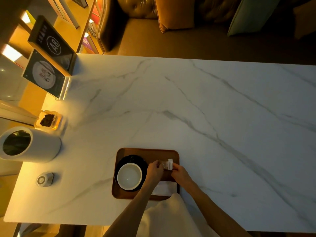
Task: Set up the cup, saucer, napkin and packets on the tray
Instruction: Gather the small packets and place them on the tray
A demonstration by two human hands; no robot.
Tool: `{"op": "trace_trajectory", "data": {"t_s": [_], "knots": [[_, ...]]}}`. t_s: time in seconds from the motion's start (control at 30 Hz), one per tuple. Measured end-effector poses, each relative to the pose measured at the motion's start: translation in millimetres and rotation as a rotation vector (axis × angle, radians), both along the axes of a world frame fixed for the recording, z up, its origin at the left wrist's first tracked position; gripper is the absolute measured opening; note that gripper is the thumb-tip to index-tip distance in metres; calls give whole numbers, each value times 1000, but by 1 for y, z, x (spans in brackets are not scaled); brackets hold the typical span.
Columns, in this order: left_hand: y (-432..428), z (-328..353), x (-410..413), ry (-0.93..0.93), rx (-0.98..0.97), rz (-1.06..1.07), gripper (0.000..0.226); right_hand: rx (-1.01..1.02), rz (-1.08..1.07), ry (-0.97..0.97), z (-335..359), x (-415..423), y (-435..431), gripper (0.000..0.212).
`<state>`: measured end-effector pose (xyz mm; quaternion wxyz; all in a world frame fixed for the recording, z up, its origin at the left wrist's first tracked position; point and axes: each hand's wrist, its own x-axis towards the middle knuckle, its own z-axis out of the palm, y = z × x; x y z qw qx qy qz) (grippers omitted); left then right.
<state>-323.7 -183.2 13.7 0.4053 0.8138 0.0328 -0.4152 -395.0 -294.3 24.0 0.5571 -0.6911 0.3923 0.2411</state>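
We hold the packets (167, 164), probably light and crushable, by their edges over the tray (148, 150) beside the cup (129, 176), left hand (154, 170) and right hand (179, 173) each with its grip pinched onto them.

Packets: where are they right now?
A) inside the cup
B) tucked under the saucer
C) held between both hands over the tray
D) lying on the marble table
C: the left hand and right hand both pinch the packets above the wooden tray, right of the white cup.
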Motion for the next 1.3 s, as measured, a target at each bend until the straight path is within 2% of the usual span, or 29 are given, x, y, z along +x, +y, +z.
{"op": "trace_trajectory", "data": {"t_s": [0.43,0.67,0.83,1.03,1.13,1.3], "knots": [[6,4,3,64,-22,29,27,43,-32,14,-2,-3,-1,50],[3,6,3,93,-11,19,20,60,-39,46,-4,-4,-2,53],[3,7,4,88,-8,7,29,59,-58,54,-4,-3,-1,52],[4,6,3,99,-23,8,26,85,-89,53,-1,-3,-2,53],[5,8,3,111,-15,17,17,92,-94,56,0,-3,-1,54],[6,9,5,112,-5,8,23,97,-104,60,-1,-3,-3,53]]}}
